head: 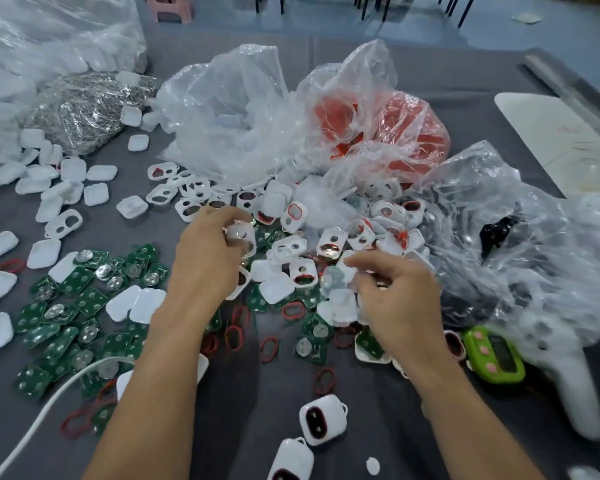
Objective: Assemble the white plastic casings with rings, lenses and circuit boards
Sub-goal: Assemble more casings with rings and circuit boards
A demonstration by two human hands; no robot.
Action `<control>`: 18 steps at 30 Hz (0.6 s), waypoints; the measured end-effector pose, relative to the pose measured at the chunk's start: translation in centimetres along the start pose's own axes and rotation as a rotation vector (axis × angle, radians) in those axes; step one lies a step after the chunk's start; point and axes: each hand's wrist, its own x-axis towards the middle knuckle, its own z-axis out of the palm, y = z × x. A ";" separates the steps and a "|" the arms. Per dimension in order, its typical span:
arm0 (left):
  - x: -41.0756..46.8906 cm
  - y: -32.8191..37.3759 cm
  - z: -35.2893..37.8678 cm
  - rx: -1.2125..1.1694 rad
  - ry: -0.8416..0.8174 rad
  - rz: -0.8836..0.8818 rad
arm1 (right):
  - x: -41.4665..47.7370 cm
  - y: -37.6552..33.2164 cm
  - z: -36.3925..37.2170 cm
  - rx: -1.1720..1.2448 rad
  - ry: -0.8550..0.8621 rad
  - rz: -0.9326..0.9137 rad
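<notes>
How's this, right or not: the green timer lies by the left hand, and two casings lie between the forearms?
Not quite. The head view shows the timer by the right hand, not the left. Two casings do lie between the forearms.

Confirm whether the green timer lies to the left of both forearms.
No, the green timer lies on the gray table to the right of the right hand, beside its wrist.

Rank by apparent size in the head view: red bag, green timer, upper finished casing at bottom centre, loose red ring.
1. Red bag, largest though farthest.
2. Green timer and finished casing look alike; the casing is nearer the camera, so unranked.
3. Red ring, smallest.
</notes>
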 end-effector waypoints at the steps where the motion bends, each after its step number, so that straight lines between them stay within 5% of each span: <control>1: -1.2 1.0 0.2 -0.198 -0.014 -0.007 | -0.5 0.2 -0.6 0.062 -0.006 0.034; 3: -3.9 3.1 1.3 -0.486 -0.083 0.024 | -1.6 -0.2 -1.2 0.345 -0.126 0.140; 6: -7.6 5.3 4.1 -0.587 -0.144 0.000 | -2.7 -0.8 -1.0 0.642 -0.248 0.289; 10: -9.8 5.2 5.0 -0.465 -0.168 -0.038 | -3.1 -0.1 -1.4 0.545 -0.208 0.345; 18: -10.9 4.6 2.8 -0.102 -0.418 0.294 | -3.2 0.2 -1.9 0.289 -0.299 0.315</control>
